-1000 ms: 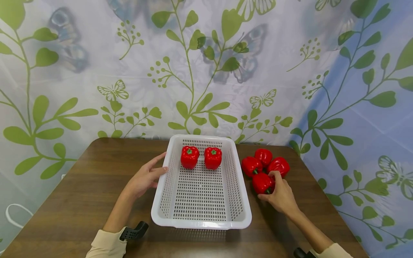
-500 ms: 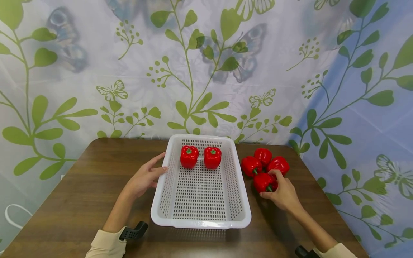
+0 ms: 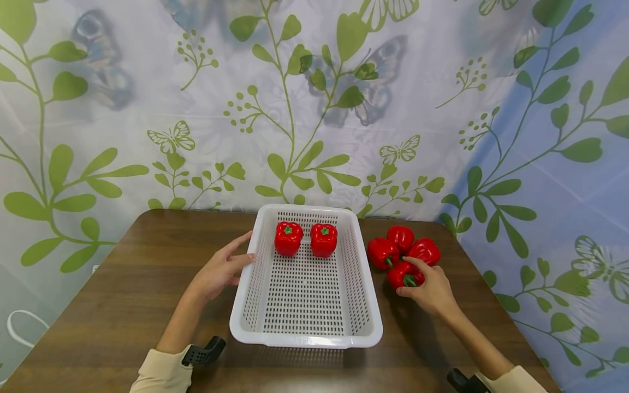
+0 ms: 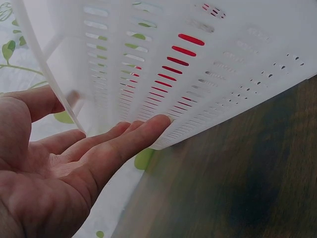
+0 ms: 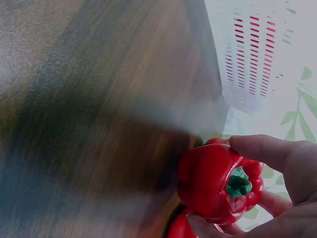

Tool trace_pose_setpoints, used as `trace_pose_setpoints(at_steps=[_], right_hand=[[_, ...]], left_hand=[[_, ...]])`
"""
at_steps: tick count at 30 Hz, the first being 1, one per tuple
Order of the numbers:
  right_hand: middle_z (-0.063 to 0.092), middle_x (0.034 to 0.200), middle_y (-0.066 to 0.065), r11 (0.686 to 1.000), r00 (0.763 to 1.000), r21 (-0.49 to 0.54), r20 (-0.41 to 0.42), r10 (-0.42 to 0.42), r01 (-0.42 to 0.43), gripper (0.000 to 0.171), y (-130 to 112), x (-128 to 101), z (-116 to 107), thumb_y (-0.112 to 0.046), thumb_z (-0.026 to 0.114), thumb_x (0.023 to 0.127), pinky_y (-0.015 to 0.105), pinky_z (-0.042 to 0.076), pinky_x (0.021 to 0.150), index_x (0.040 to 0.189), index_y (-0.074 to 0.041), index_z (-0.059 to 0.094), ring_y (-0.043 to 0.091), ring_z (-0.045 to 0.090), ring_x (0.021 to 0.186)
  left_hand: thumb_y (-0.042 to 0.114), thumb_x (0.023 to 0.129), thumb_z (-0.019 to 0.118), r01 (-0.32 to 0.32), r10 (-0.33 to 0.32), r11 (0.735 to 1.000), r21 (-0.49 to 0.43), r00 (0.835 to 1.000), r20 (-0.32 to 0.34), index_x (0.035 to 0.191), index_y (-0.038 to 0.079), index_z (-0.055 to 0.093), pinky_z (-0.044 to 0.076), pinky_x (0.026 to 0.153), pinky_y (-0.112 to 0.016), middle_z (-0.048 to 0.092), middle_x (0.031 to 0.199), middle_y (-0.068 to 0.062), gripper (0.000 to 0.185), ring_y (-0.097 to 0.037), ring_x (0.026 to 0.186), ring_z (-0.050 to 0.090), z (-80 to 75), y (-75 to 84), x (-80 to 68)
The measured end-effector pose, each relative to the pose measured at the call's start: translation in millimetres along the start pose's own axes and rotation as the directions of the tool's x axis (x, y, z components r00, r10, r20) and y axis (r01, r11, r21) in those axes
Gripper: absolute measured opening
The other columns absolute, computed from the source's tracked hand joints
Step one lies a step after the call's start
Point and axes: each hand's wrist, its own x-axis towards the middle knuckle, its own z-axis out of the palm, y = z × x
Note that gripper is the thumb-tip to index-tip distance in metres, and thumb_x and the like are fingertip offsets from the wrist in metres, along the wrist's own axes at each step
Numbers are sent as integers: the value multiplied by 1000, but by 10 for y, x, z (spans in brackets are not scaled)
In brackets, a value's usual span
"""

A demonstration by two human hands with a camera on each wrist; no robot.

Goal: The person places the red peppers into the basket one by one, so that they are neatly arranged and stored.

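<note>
Head view: right grip (image 3: 432, 288) pinches a red pepper (image 3: 401, 274); straight-fingered left grip (image 3: 222, 271) touches basket (image 3: 304, 341).

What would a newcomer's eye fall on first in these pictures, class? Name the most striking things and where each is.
Probably the white basket in the middle of the brown table, with two glossy red peppers side by side at its far end. Next, the cluster of four more peppers to its right, where the right hand grips the nearest one. Behind the table is a pale backdrop printed with green leaves and butterflies.
</note>
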Motion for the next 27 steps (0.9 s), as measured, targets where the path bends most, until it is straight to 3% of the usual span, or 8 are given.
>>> trace_pose_setpoints(at_steps=[16,27], right_hand=[[56,135,34,995,997,69,-14,80,-79,69,-95,74,-142,-22,80,82,66,47,100,136,-2,43,49,54,124],[58,134,29,995,997,80,-39,62,-59,66,-244,174,-394,-30,77,86,60,52,92,138,-3,46,46,57,117]], left_hand=[[28,103,59,-1,1,1000,3,1000,0,162,26,24,60,83,-56,50,146,-32,68,-46,116,65,-9,-6,4],[28,103,59,10,-10,1000,4,1000,-2,162,27,24,61,83,-55,49,147,-32,68,-46,117,65,-3,-4,3]])
